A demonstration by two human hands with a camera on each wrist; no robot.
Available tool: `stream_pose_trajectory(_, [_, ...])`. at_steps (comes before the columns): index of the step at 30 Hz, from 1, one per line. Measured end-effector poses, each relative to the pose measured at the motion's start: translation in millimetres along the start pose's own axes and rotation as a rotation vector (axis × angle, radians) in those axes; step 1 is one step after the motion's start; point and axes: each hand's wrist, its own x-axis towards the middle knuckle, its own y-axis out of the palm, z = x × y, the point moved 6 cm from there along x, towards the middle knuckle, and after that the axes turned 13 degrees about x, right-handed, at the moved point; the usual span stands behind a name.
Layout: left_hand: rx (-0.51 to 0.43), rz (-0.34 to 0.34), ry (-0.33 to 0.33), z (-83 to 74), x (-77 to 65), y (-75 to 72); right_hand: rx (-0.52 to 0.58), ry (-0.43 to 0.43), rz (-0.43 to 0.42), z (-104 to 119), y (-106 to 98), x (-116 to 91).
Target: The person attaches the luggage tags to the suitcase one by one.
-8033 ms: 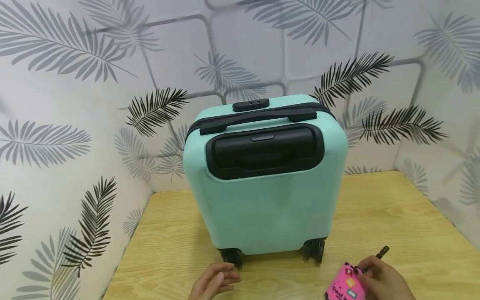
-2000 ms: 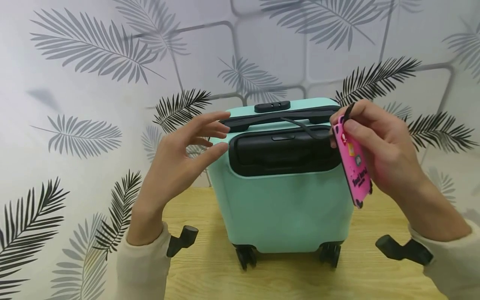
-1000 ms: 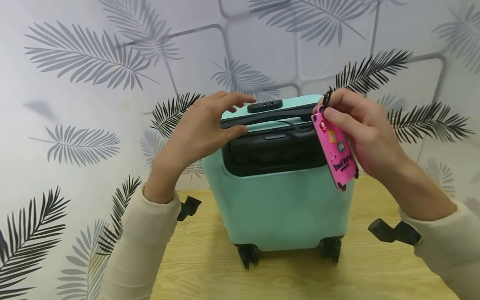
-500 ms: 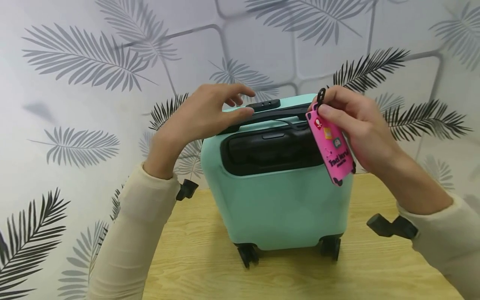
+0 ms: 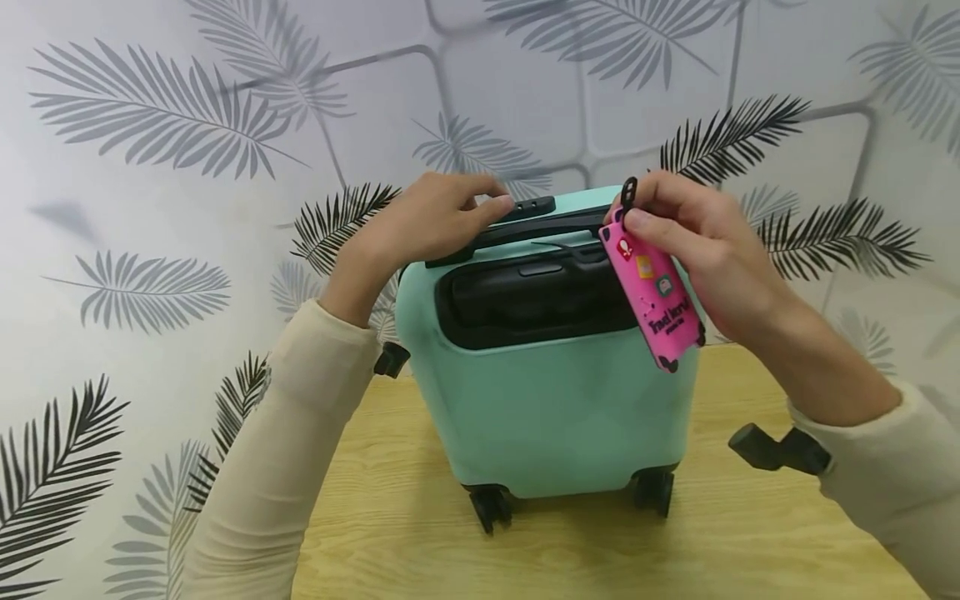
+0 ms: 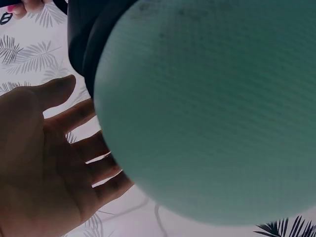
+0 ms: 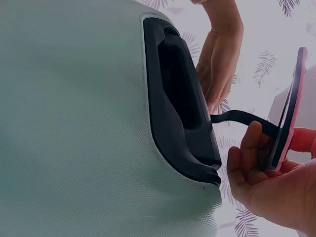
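A mint-green suitcase stands upright, its black top handle running along the upper edge. My right hand pinches a pink luggage tag by its upper end, in front of the suitcase's right top corner. From the tag a black strap reaches left toward the top handle; in the head view its loose tip shows near the handle. My left hand hovers over the left end of the handle, thumb and fingers apart. Its fingertips are partly hidden behind the suitcase in the left wrist view.
The suitcase's black wheels rest on a wood-grain table. Behind stands a wall with a leaf pattern. A recessed black pull handle sits in the suitcase's front. Each sleeve carries a black wrist mount.
Earlier the tag was low near the table, and my left hand rested by the wheels; both are now up at the handle. Lately my left hand has lowered toward it, and the tag has shifted left.
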Motion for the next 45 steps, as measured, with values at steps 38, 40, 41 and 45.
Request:
stream_pose_trajectory(38, [-0.094,0.089,0.135,-17.5,23.0,16.8,-0.058,0.08,0.057,-13.1,14.4,16.3])
stream_pose_trajectory(40, [-0.09,0.082,0.117,-17.0,23.3,16.7,-0.055,0.079,0.061,-13.9,15.1,16.5])
stream_pose_trajectory(41, [-0.089,0.074,0.11,-16.9,23.5,16.3,-0.057,0.079,0.063,-14.0,15.6,16.8])
stream_pose_trajectory(45, [-0.101,0.025,0.083,-15.5,23.4,11.4,-0.071,0.077,0.07,-13.8,17.5,19.2])
